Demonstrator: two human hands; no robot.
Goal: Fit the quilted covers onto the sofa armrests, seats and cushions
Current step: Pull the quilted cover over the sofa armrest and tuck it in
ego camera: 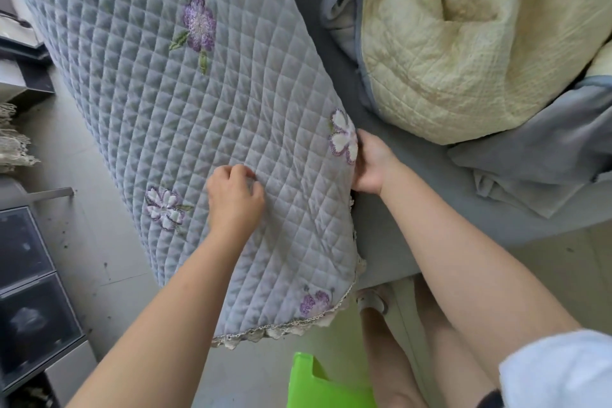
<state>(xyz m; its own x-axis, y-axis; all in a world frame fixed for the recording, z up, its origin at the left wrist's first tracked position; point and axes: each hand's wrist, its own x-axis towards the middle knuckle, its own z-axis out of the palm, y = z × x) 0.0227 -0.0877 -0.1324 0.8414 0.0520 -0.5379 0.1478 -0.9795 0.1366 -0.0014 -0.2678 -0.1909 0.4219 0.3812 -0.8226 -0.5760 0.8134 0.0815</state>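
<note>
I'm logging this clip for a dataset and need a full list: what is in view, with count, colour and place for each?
quilted cover: one, pale grey-blue with purple and white embroidered flowers and a lace hem, draped over the sofa armrest, centre left.
sofa seat: one, grey, right of the armrest.
bundled covers: a heap, cream quilted lining with grey-blue fabric, on the seat, upper right.
storage boxes: two seen, dark and see-through, stacked at lower left.
lace fabric: a pile, off-white, left edge.
green object: one, bright green, on the floor at the bottom; cannot tell what it is.
floor: pale grey tiles.
left hand: curled, pinching the cover's top.
right hand: gripping the cover's right edge.
</note>
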